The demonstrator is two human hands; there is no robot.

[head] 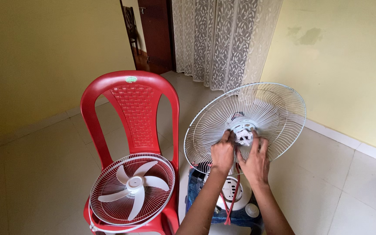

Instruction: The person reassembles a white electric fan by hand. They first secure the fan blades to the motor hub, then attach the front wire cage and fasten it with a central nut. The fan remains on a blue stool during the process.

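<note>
A small oval green-and-white sticker [131, 79] sits at the red chair's [109, 93] backrest top.

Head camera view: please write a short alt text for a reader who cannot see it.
Two bare hands, left hand and right hand, work at the white hub of a rear fan guard. Beside them, a red plastic chair holds the front guard and the fan blades.

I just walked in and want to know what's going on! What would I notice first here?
First, the bright red plastic chair on the left, with a white fan guard and its blades lying on the seat. Next, in the middle, the left hand and right hand are together at the hub of a white wire fan guard standing upright on its fan base.
</note>
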